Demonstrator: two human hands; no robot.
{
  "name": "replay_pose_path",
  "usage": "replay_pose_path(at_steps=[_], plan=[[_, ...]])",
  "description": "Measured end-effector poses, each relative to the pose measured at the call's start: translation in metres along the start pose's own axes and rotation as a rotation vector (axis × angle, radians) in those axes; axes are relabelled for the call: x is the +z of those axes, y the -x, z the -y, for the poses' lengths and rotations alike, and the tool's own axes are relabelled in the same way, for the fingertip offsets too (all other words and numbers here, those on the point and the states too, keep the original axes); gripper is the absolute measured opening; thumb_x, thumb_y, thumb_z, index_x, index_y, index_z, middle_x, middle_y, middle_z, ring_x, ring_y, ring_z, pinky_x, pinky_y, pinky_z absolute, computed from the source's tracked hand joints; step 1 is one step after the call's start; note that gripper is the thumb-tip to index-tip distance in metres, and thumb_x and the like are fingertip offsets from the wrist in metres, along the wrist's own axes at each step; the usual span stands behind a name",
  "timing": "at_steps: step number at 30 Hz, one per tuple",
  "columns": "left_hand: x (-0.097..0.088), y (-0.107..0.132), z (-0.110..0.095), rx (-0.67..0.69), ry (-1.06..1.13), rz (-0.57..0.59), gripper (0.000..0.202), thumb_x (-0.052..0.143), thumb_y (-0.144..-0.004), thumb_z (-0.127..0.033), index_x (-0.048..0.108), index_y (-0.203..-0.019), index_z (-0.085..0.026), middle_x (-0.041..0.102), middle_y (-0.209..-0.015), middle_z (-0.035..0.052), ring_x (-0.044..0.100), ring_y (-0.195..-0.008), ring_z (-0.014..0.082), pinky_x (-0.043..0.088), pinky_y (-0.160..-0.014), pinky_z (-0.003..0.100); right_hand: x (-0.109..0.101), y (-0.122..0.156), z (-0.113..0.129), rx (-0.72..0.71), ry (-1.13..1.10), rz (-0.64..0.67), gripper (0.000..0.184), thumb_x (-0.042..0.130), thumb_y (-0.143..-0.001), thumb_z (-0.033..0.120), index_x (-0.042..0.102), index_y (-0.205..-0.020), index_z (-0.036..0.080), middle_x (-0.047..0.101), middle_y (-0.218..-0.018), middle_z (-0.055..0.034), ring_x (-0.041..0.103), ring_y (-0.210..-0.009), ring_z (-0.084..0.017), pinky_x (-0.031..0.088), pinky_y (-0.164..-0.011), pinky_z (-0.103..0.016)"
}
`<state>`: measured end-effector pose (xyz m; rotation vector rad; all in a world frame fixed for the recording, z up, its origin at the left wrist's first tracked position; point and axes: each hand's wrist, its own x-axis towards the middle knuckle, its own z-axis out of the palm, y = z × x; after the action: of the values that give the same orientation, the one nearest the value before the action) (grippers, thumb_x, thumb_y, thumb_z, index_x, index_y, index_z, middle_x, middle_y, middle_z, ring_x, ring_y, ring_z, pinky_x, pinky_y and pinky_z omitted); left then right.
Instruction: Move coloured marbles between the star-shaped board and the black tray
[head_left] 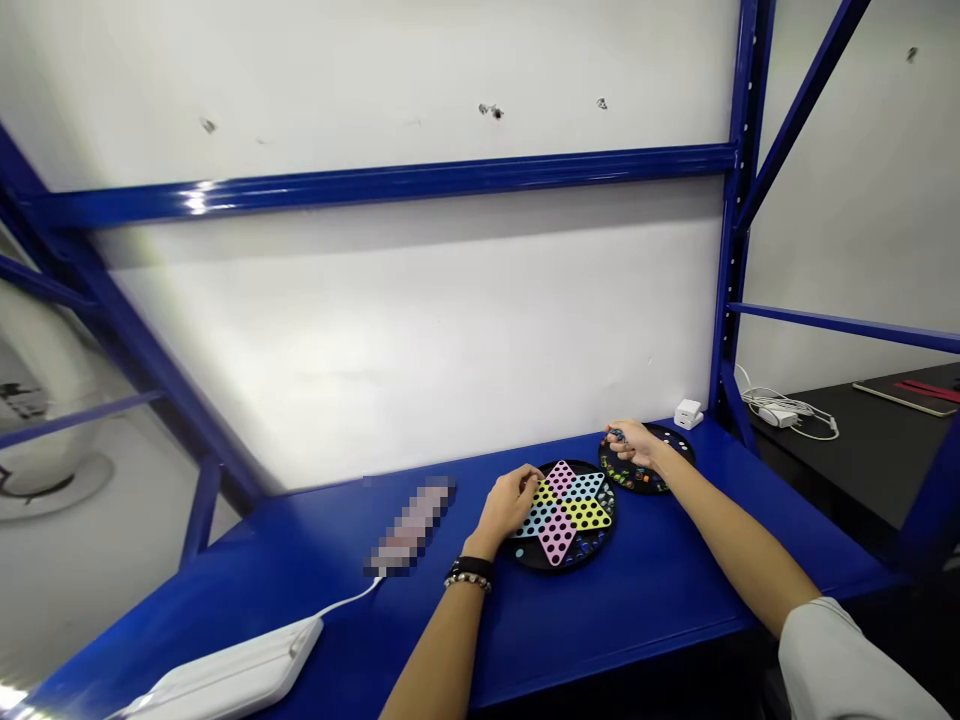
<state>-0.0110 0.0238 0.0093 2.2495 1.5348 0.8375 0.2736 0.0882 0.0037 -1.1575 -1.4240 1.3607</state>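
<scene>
A round black Chinese checkers board (559, 520) lies on the blue tabletop, its star of pink, yellow and light blue points full of holes. Blue and clear marbles (583, 545) sit in its rim compartments on the right side. My left hand (511, 502) rests at the board's left edge with curled fingers; what they hold, if anything, is hidden. Behind and to the right lies a round black tray (660, 482) with several yellow, green and orange marbles. Above its left part my right hand (632, 442) is closed around some small dark bluish marbles.
A blurred-out flat device (412, 528) lies to the left, joined by a white cable to a white power strip-like block (232, 670). White adapters (688, 413) stand at the back right corner. Blue metal posts and bars (390, 185) frame the table against a white wall.
</scene>
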Motion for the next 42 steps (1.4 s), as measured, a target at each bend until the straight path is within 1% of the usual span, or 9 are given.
replay_pose_path(at_steps=[3, 6, 9, 12, 21, 31, 36, 39, 42], plan=[[0.0, 0.0, -0.001, 0.005, -0.005, 0.005, 0.029, 0.041, -0.09, -0.032, 0.068, -0.091, -0.021, 0.07, -0.083, 0.0025, 0.061, -0.073, 0.0167, 0.042, -0.065, 0.026, 0.03, -0.002, -0.003, -0.073, 0.305, -0.062, 0.019, 0.046, -0.09, 0.03, 0.052, -0.077, 0.018, 0.047, -0.062, 0.003, 0.039, -0.049, -0.009, 0.031, -0.05, -0.022], [0.0, 0.001, -0.002, 0.011, -0.005, -0.001, 0.028, 0.043, -0.089, -0.031, 0.069, -0.091, -0.021, 0.071, -0.084, 0.003, 0.061, -0.074, 0.017, 0.042, -0.065, 0.026, 0.063, -0.002, -0.003, -0.192, 0.68, -0.078, 0.018, 0.048, -0.092, 0.028, 0.058, -0.082, 0.017, 0.062, -0.082, -0.0062, 0.058, -0.077, -0.018, 0.041, -0.068, -0.027], [0.0, 0.001, -0.002, 0.012, -0.008, 0.001, 0.028, 0.042, -0.089, -0.031, 0.069, -0.09, -0.021, 0.069, -0.079, 0.0018, 0.06, -0.071, 0.0164, 0.042, -0.066, 0.027, 0.085, 0.0, 0.0, -0.22, 1.126, -0.067, 0.021, 0.042, -0.097, 0.029, 0.058, -0.102, 0.017, 0.066, -0.102, -0.0142, 0.063, -0.092, -0.025, 0.042, -0.076, -0.032], [0.0, 0.001, -0.001, 0.017, 0.002, 0.006, 0.029, 0.041, -0.089, -0.031, 0.068, -0.089, -0.021, 0.069, -0.078, 0.002, 0.06, -0.07, 0.0167, 0.043, -0.067, 0.027, 0.092, 0.004, 0.002, -0.216, 1.285, -0.058, 0.024, 0.04, -0.098, 0.029, 0.056, -0.111, 0.016, 0.064, -0.108, -0.0177, 0.064, -0.098, -0.028, 0.043, -0.08, -0.035], [0.0, 0.001, -0.002, 0.014, 0.008, 0.002, 0.034, 0.039, -0.09, -0.039, 0.068, -0.087, -0.022, 0.07, -0.081, 0.0025, 0.061, -0.073, 0.0175, 0.042, -0.066, 0.027, 0.09, 0.009, 0.004, -0.263, 1.319, -0.038, 0.024, 0.036, -0.1, 0.03, 0.053, -0.113, 0.018, 0.059, -0.114, -0.0125, 0.063, -0.091, -0.022, 0.043, -0.076, -0.032], [0.001, -0.001, 0.0, 0.007, 0.008, 0.022, 0.034, 0.038, -0.09, -0.039, 0.066, -0.086, -0.021, 0.07, -0.085, 0.0035, 0.061, -0.076, 0.0181, 0.044, -0.072, 0.027, 0.08, 0.009, -0.003, -0.389, 1.188, -0.084, 0.02, 0.042, -0.095, 0.022, 0.062, -0.093, 0.019, 0.061, -0.101, -0.007, 0.056, -0.089, -0.017, 0.038, -0.076, -0.027], [0.001, -0.002, 0.0, 0.002, -0.004, 0.027, 0.035, 0.038, -0.091, -0.041, 0.067, -0.085, -0.021, 0.07, -0.083, 0.0035, 0.061, -0.074, 0.018, 0.044, -0.07, 0.027, 0.053, 0.005, 0.003, -0.364, 1.056, -0.169, 0.02, 0.044, -0.094, 0.025, 0.063, -0.095, 0.02, 0.065, -0.097, -0.005, 0.056, -0.085, -0.016, 0.035, -0.073, -0.026], [0.001, -0.002, 0.0, -0.004, 0.002, 0.027, 0.036, 0.039, -0.09, -0.043, 0.067, -0.086, -0.021, 0.071, -0.086, 0.0043, 0.062, -0.077, 0.0188, 0.045, -0.072, 0.028, 0.027, 0.003, 0.002, -0.301, 1.072, -0.347, 0.025, 0.04, -0.096, 0.023, 0.062, -0.106, 0.019, 0.063, -0.109, -0.0081, 0.054, -0.098, -0.019, 0.035, -0.082, -0.028], [0.001, -0.002, -0.001, -0.015, -0.004, 0.033, 0.037, 0.038, -0.09, -0.043, 0.068, -0.086, -0.021, 0.071, -0.086, 0.0046, 0.062, -0.078, 0.0193, 0.045, -0.073, 0.028, 0.008, 0.002, -0.009, -0.207, 1.185, -0.366, 0.023, 0.047, -0.092, 0.023, 0.063, -0.109, 0.019, 0.06, -0.118, -0.0097, 0.049, -0.111, -0.024, 0.033, -0.091, -0.033]])
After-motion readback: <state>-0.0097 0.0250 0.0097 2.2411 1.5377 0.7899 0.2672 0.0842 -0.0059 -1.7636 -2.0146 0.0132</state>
